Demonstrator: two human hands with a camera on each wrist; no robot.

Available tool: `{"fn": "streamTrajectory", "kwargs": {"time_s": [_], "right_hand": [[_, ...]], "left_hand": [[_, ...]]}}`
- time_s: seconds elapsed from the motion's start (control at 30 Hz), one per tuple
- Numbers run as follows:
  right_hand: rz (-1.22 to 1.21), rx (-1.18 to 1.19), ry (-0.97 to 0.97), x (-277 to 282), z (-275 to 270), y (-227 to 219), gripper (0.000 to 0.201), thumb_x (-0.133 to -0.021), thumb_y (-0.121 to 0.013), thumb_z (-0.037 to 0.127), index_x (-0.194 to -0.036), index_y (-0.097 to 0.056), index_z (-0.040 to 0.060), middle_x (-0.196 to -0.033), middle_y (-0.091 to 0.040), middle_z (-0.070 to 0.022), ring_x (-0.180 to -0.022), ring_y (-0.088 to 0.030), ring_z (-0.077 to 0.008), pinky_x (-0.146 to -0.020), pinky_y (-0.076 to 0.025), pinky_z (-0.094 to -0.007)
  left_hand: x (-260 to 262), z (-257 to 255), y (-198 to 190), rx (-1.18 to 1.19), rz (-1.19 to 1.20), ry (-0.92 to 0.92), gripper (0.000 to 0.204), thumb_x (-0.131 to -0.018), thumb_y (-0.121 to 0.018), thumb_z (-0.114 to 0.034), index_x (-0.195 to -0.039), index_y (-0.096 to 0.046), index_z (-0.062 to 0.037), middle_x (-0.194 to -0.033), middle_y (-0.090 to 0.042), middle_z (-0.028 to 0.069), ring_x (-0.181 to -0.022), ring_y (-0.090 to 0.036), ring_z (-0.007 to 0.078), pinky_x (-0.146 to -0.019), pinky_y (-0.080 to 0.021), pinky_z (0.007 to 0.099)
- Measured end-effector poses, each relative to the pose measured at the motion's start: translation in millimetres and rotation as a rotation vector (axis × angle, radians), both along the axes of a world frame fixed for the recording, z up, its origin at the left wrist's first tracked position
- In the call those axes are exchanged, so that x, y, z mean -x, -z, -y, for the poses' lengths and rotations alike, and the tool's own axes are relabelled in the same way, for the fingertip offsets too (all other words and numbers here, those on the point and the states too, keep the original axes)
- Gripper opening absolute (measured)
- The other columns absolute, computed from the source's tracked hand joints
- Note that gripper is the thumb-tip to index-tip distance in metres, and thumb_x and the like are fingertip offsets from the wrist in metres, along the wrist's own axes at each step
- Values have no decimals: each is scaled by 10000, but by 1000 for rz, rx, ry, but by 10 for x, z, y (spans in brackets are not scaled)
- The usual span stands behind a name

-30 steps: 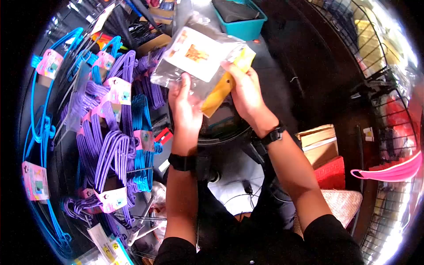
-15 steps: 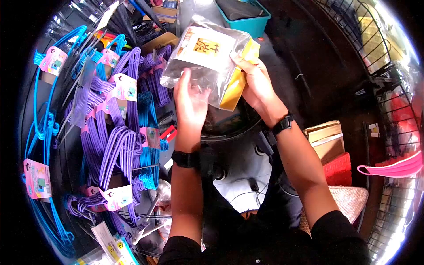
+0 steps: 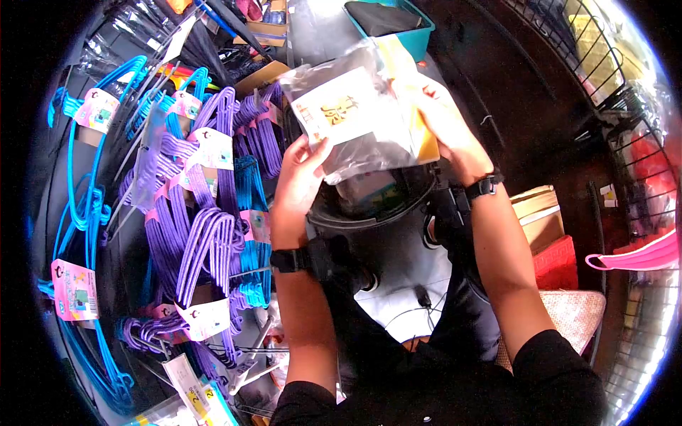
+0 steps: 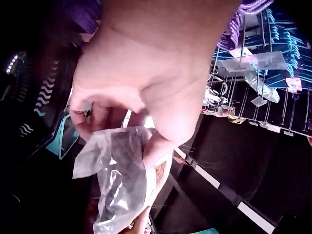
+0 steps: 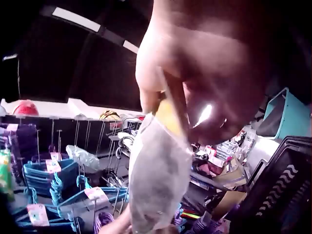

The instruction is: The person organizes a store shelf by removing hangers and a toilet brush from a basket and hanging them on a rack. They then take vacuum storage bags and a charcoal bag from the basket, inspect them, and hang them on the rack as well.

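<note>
A clear plastic packet is held up in front of the chest by both hands, above a black basket. Its lower left edge is pinched between thumb and fingers of the left hand, a grip confirmed in the left wrist view, where crinkled film is seen under the thumb. Its right side is gripped by the right hand, the fingers curled round the edge beside a yellow-orange card inside or behind the film. A white label with an orange side stripe and two large golden East Asian characters is seen on the packet's face; the smaller print cannot be read. To the left, bundles of purple hangers and blue hangers are hung with pink tags, their writing too small to read. A teal bin is seen beyond the packet.
</note>
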State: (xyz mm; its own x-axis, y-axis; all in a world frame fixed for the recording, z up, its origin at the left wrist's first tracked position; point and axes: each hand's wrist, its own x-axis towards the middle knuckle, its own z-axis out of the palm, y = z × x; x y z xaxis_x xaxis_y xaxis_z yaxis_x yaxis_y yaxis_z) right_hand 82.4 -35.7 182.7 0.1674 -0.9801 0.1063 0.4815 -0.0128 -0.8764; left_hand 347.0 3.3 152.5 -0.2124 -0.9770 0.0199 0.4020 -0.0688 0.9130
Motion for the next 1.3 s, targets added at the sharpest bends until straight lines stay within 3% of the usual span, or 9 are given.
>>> {"fn": "streamTrajectory", "kwargs": {"time_s": [0.03,0.1,0.17,0.23,0.27,0.4,0.53,1.1,1.3], "right_hand": [[19,-30,-12,14,-11,-58,278,-991,-670,242,-1171,-675,29,-1112,-719,-33,-959,-662,-99,-876,-520,-261],[199,-72,-4,-28,-80,-160,423,-1045,-517,402,-1201,-623,24,-1073,-708,-62,-979,-651,-137,-918,-506,-329],[321,-43,-56,-15,-49,-79,449,-1039,-512,415,-1242,-597,23,-1104,-701,-95,-973,-641,-153,-901,-504,-343],[119,70,-85,-105,-5,34,468,-1025,-549,381,-1309,-566,10,-1173,-696,-76,-980,-628,-159,-900,-490,-312],[38,63,-74,-169,-40,31,450,-1008,-592,352,-1310,-570,19,-1167,-698,-62,-989,-627,-153,-900,-488,-304],[-36,76,-64,-373,-48,127,350,-939,-721,190,-1244,-630,42,-1087,-710,-27,-983,-636,-110,-867,-498,-281],[4,80,-37,-429,39,220,277,-923,-722,92,-1184,-656,28,-1064,-714,-46,-953,-648,-117,-852,-508,-273],[124,90,-90,-437,45,191,195,-949,-687,49,-1138,-658,14,-1081,-722,-51,-968,-662,-110,-871,-521,-278],[102,116,-86,-428,27,148,208,-935,-703,46,-1137,-660,22,-1064,-717,-35,-961,-658,-106,-869,-519,-273]], "left_hand": [[57,1,-18,4,-89,-22,329,-995,-649,-105,-1301,-599,5,-1233,-685,80,-1105,-653,149,-927,-502,283],[158,-4,-82,-41,-227,-87,369,-999,-650,-122,-1346,-577,-21,-1283,-664,65,-1127,-649,161,-919,-512,305],[201,36,-77,-64,-324,-133,236,-1008,-638,-138,-1243,-628,-115,-1230,-671,14,-1058,-647,138,-893,-526,371],[197,95,18,-64,-393,-159,157,-1031,-596,-151,-1176,-658,-149,-1159,-688,-2,-1028,-647,133,-918,-534,418],[227,99,20,-71,-382,-182,124,-1018,-623,-151,-1131,-667,-174,-1105,-686,-35,-963,-637,104,-869,-531,370],[350,137,81,-75,-356,-204,49,-985,-680,-143,-1031,-691,-155,-1012,-683,-16,-897,-637,162,-838,-530,363],[467,107,21,-64,-241,-224,57,-974,-690,-120,-1023,-697,-149,-1020,-700,-26,-892,-649,116,-801,-537,331],[499,71,-27,-37,-183,-242,51,-967,-694,-103,-978,-704,-152,-993,-715,-26,-856,-663,107,-779,-553,337],[497,56,-72,-27,-218,-252,139,-988,-671,-155,-1127,-670,-158,-1110,-687,-9,-984,-643,126,-800,-548,362]]}}
